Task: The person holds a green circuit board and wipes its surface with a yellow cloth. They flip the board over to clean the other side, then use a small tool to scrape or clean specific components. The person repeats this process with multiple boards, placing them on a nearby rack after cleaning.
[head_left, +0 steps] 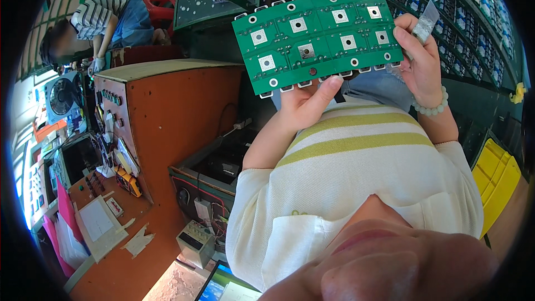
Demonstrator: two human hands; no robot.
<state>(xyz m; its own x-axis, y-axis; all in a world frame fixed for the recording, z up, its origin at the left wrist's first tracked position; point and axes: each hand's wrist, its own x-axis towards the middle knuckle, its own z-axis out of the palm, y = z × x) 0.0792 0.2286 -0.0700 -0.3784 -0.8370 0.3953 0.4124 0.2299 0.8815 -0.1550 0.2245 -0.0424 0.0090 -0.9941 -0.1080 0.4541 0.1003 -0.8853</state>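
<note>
I hold a green circuit board panel [323, 39] up in front of me, tilted, between both hands. Square silvery pads with dark centres, white-ringed holes and metal clips along its long edges are visible. My left hand [310, 102] grips the lower edge, thumb on the near face and fingers hidden behind. My right hand [421, 61] is closed on the right-hand edge. A crinkled, translucent strip [427, 24] sticks out by the right fingers; whether it is wrapped round a finger or held, I cannot tell.
Racks of small board assemblies [468, 33] rise behind and to the right. An orange-brown cabinet [184, 106] stands at left, near a workbench with a yellow meter [128, 182] and papers. A yellow plastic tray [495, 184] is at right. Another person [106, 22] bends over work at far left.
</note>
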